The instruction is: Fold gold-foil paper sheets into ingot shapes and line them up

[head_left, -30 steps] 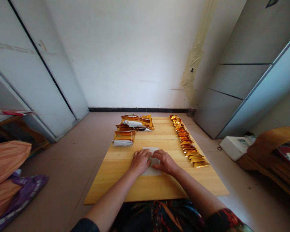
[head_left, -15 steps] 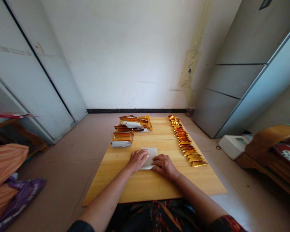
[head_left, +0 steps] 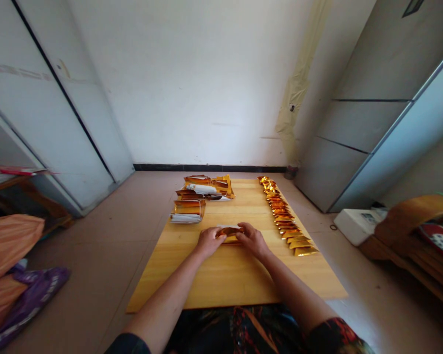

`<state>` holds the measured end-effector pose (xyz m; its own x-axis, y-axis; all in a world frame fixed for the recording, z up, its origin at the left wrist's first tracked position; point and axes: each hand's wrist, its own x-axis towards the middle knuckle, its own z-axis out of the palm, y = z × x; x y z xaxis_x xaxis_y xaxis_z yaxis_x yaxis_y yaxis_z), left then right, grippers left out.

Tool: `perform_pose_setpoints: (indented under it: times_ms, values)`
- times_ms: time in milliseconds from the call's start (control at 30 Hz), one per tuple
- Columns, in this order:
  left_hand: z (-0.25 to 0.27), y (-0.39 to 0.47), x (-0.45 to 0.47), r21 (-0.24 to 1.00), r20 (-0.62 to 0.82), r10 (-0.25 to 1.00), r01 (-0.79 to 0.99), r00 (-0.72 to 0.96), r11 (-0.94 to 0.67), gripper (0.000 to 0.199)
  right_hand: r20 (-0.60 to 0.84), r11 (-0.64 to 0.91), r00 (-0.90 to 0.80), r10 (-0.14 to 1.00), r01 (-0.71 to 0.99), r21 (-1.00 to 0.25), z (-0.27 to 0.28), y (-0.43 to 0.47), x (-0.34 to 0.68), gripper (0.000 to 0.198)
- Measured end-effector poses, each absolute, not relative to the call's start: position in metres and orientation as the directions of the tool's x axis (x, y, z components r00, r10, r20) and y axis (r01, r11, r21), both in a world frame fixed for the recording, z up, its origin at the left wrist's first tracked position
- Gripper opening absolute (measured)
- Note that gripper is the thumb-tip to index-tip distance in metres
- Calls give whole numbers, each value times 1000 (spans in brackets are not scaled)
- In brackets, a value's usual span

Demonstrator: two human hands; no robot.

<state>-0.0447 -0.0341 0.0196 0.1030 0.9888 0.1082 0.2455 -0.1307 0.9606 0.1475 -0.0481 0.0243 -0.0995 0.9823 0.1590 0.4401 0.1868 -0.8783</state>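
Note:
A sheet of gold foil paper (head_left: 231,238), white on its other side, lies at the middle of the wooden board (head_left: 206,285). Its near edge is lifted and curled over toward the back, so gold shows in front and a strip of white behind. My left hand (head_left: 208,242) pinches the sheet at its left end. At the right end my right hand (head_left: 254,240) holds it the same way, thumb in front and fingers behind. Parts of both ends are hidden under the fingers.
Stacks of flat gold sheets (head_left: 187,209) lie at the board's back left. A row of folded gold foil pieces (head_left: 282,216) runs along the right edge. A refrigerator (head_left: 349,123) stands at right, a purple bag (head_left: 33,300) on the floor at left.
The sheet lay flat with its white side up. Now both hands have lifted its near edge and rolled it away from me, showing the gold side.

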Motion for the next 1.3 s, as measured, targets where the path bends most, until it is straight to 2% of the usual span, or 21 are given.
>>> perform_pose_setpoints:
  times_ms: [67, 133, 233, 300, 367, 467, 567, 667, 800, 900, 1100, 1300]
  values:
    - [18, -34, -43, 946, 135, 990, 291, 48, -143, 19, 154, 141, -9, 988, 451, -881, 16, -42, 144, 32]
    - [17, -35, -42, 930, 162, 987, 337, -15, -148, 25, 174, 152, 6, 985, 462, -874, 11, -36, 138, 27]
    - [18, -38, -40, 924, 201, 978, 341, -59, -170, 47, 212, 179, 2, 977, 522, -834, 10, -29, 127, 25]
    - [18, -39, -39, 925, 222, 975, 321, -27, -202, 60, 200, 154, 1, 980, 630, -761, 14, -27, 120, 27]
    - [16, -40, -39, 907, 267, 964, 336, 14, -256, 63, 156, 109, -9, 988, 760, -640, 19, -27, 115, 29]
    - [12, -39, -40, 833, 346, 936, 439, 64, -338, 56, 76, 61, -29, 997, 886, -460, 28, -28, 110, 27]
    - [6, -38, -41, 742, 358, 924, 560, 131, -367, 39, 20, 45, -41, 999, 926, -375, 36, -28, 108, 24]
    - [4, -39, -41, 688, 352, 920, 619, 172, -379, 28, -2, 31, -33, 999, 934, -355, 39, -24, 107, 24]
    - [6, -42, -41, 655, 353, 917, 650, 188, -386, 22, -18, 9, -15, 1000, 951, -308, 36, -15, 106, 23]
    - [7, -42, -40, 582, 325, 918, 717, 227, -384, 17, -39, -21, 10, 999, 963, -270, 34, -8, 106, 22]
    - [9, -44, -38, 399, 274, 917, 833, 290, -383, 17, -71, -44, 28, 997, 970, -238, 38, -3, 105, 22]
    - [15, -50, -36, 298, 259, 929, 893, 264, -337, 18, -70, -64, 47, 996, 963, -260, 37, 1, 106, 22]
